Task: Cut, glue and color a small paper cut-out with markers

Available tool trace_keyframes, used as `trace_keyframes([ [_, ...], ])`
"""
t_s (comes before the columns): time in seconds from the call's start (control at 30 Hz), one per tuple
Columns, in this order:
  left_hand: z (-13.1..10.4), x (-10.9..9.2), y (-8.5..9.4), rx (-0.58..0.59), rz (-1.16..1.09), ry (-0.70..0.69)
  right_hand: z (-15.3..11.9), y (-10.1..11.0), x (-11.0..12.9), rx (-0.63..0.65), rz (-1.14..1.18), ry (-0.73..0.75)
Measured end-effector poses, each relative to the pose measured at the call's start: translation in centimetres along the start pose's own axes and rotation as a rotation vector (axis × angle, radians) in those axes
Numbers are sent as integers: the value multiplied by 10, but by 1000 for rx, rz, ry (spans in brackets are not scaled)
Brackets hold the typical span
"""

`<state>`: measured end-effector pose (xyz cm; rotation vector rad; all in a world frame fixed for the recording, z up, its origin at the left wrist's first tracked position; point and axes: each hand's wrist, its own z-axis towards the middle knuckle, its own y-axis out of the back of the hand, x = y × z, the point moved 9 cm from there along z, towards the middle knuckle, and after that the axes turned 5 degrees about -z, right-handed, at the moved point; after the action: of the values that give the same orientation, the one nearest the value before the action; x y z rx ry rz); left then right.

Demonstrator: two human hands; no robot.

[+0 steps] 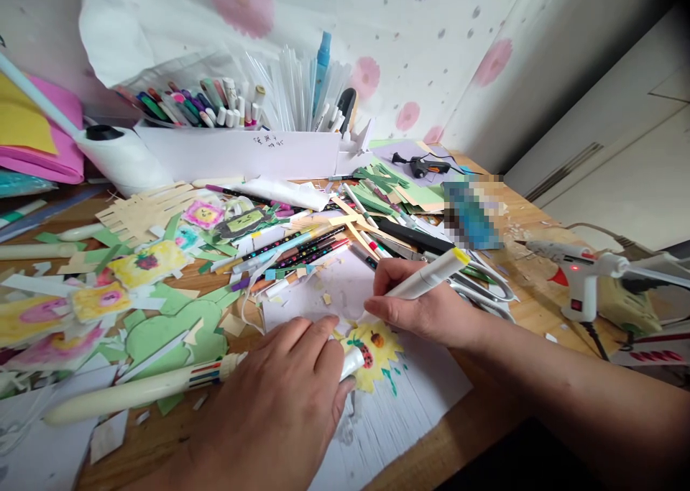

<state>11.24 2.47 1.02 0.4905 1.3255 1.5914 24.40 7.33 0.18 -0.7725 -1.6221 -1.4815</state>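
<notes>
The right hand's (417, 308) fingers are closing narrowly around a white marker (423, 279), its yellow end pointing up, just beyond and to the right of the yellow paper cutout (387, 346). The left hand's (285, 390) fingers are bending low at the cutout's left, the thumb and forefinger pinching a white cylinder (353, 362); whether it is joining the thick cream pen (134, 392) farther left of the cutout, I cannot tell. The cutout itself is lying on a white sheet (402, 433), carrying a ladybird and an acorn picture.

The white cylinder is overhanging the cutout's left side, so a slip of that pinch could mark or crease it. A dragging wrist could also be shifting the sheet, as nothing visible is fixing it down.

Beyond the cutout, colored pencils (305, 250) are crowding the way and could be rolling if knocked. Scissors handles (504, 290) are sitting beyond and to its right, close to the right wrist, where a sleeve or cuff could be snagging. Well to its right, a glue gun (585, 279) is showing a red light, possibly hot. The sheet's near side, below the cutout, is offering the easiest room for moving.
</notes>
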Motion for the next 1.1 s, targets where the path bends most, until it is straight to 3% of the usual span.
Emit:
trace_keyframes([
  [0.2, 2, 5, 1, 44, -33, 49, 1, -7, 5, 74, 7, 38],
  [0.57, 0, 7, -1, 44, -28, 50, 3, -3, 3, 38, -12, 17],
  [0.83, 2, 10, -1, 44, -54, 74, 4, 4, 4, 71, -18, 71],
  [1.1, 0, 8, 1, 39, -85, 77, 3, 3, 0, 85, -23, 31],
])
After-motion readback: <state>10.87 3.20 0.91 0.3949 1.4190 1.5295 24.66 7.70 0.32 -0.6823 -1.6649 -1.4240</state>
